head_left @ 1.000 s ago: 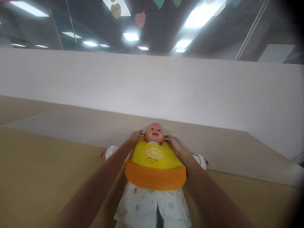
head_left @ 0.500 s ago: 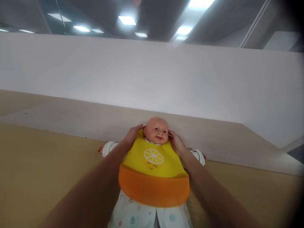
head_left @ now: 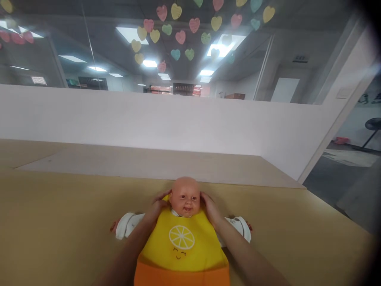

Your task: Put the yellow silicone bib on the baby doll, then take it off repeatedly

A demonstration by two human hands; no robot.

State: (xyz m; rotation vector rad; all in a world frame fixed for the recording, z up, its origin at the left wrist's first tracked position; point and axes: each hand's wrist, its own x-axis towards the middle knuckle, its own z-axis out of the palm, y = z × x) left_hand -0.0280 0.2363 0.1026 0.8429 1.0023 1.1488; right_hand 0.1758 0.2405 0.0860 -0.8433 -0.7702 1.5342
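A baby doll (head_left: 185, 196) in white printed clothes lies on its back on the tan table (head_left: 59, 222), arms spread. A yellow bib (head_left: 181, 242) with an orange pocket and a lemon print covers its chest. My left hand (head_left: 157, 206) is curled at the left side of the doll's neck on the bib's strap. My right hand (head_left: 208, 206) is curled at the right side of the neck, fingers reaching behind the head. The fingertips of both hands are hidden behind the doll's neck.
A low white wall (head_left: 149, 119) runs behind the table with glass above it, carrying paper hearts (head_left: 178, 35). To the right an opening shows a floor and a standing fan (head_left: 372, 127).
The doll has moved nearer to me and lower in view, away from the wall. Both hands stay at its neck and reach further behind the head.
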